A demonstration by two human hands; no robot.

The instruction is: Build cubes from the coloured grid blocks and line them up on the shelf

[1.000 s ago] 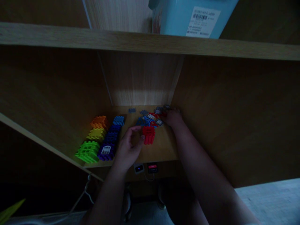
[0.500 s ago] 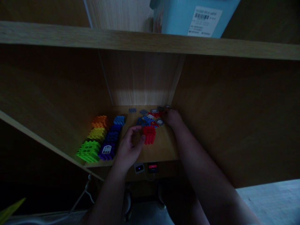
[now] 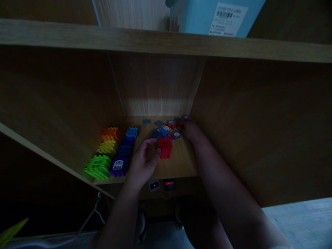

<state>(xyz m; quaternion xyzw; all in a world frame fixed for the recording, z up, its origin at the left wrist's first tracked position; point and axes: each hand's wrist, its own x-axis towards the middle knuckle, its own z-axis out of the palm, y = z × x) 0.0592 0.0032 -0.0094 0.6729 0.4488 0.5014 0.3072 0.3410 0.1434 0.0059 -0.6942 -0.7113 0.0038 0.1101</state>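
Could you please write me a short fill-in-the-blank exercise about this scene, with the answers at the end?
1. The block stack beside the left hand is coloured ____.
2. The right hand is among the loose flat pieces.  The label on the light-blue bin is mainly ____.
3. The yellow stack stands between the green stack and the ____ stack.

Missing words: red; white; orange.

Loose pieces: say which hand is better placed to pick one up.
Likely the right hand: it is at the loose pieces, while the left hand is at the red stack, in front of them.
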